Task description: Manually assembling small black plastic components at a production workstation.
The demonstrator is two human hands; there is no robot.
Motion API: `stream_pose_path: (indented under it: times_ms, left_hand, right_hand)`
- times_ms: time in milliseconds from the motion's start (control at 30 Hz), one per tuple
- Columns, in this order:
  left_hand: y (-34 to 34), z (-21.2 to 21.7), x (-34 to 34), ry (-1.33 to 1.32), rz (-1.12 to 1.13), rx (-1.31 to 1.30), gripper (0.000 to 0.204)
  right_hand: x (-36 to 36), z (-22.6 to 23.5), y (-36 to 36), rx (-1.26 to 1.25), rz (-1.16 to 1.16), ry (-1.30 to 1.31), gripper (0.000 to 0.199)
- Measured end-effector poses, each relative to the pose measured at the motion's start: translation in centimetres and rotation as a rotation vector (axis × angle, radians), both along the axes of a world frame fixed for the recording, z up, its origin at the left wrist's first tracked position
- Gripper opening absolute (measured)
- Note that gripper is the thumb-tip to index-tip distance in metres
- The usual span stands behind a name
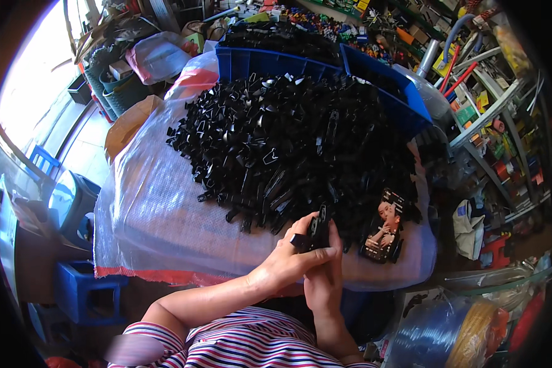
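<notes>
My left hand [285, 260] and my right hand [326, 276] meet at the near edge of a large heap of small black pieces [276, 135]. Between their fingers stands a small black part [319, 226] with pale rounded marks or holes on its face. The left fingers and thumb close on it from the left, while the right fingers press along its right side. A black band or square piece [299, 240] sits at a left finger; whether it is a ring or a loose part I cannot tell. Right of the hands, a phone [383, 230] with a lit screen leans by the heap.
The heap lies on a white woven sack [159, 214] with a red edge. Blue bins [276, 63] of black parts stand behind it. Blue stools [89, 294] are at left, crowded shelves [490, 122] at right, and wrapped spools [435, 334] lower right.
</notes>
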State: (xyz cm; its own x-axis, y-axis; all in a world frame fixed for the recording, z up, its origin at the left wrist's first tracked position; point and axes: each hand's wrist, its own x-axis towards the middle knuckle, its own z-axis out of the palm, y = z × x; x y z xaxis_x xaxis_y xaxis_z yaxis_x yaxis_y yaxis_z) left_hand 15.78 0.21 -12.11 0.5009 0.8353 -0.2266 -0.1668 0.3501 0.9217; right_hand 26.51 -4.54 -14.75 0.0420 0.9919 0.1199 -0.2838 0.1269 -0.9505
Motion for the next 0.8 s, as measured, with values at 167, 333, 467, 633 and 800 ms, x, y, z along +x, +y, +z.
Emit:
stream_pose_path:
  times_ms: [167, 333, 467, 633, 800]
  left_hand:
    - [0.7, -0.2, 0.3, 0.039, 0.076, 0.112, 0.074]
    - [0.7, -0.6, 0.7, 0.084, 0.155, 0.26, 0.078]
    - [0.6, 1.3, 0.1, -0.117, 0.282, 0.261, 0.084]
    - [0.8, 0.6, -3.4, 0.037, 0.417, 0.563, 0.068]
    - [-0.3, 0.2, -4.4, 0.045, 0.417, 0.509, 0.061]
  right_hand:
    - [0.0, 1.2, 0.8, -0.136, 0.109, 0.598, 0.052]
    - [1.1, -0.3, 1.2, -0.246, 0.131, 0.647, 0.049]
    - [2.5, 1.3, 3.0, -0.423, 0.232, 0.789, 0.044]
    - [7.6, 10.0, 15.0, -0.406, 0.453, 1.179, 0.042]
    - [21.4, 19.2, 33.9, -0.078, -0.23, 0.471, 0.056]
